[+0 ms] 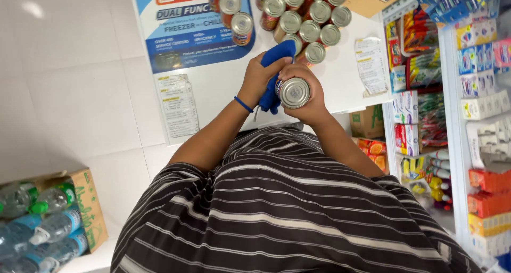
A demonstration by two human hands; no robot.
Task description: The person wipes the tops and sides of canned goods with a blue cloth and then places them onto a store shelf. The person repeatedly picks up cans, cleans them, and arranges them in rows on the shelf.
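2 bare hands meet just above a striped shirt (287, 214) that fills the near part of the view. At about 1 o'clock from the shirt's middle, the right hand (308, 100) is curled fully around a tin can (294, 92), fingers wrapped about its side so the silver lid faces up toward the camera. Touching it at 9 o'clock, the left hand (258, 79) is closed over a blue cloth (274, 73), pressing the cloth against the can's side; a blue band circles that wrist. The cloth hangs down past the can and pokes up above the fingers.

Beyond the hands lies a white chest-freezer top (223, 92) with a blue poster (181, 33) on it toward 11 o'clock and a paper slip (371, 64) toward 2 o'clock. Farther out, at 12 o'clock, a cluster of standing cans (306, 15) sits on the top, more than 10 of them, lids up, with 3 more on the poster.

At 3 o'clock, white shelves (452, 145) carry small coloured packets and boxes. At 8 o'clock, on the pale tiled floor (69, 92), an open cardboard box (88, 206) holds plastic water bottles (42, 220) lying on their sides.
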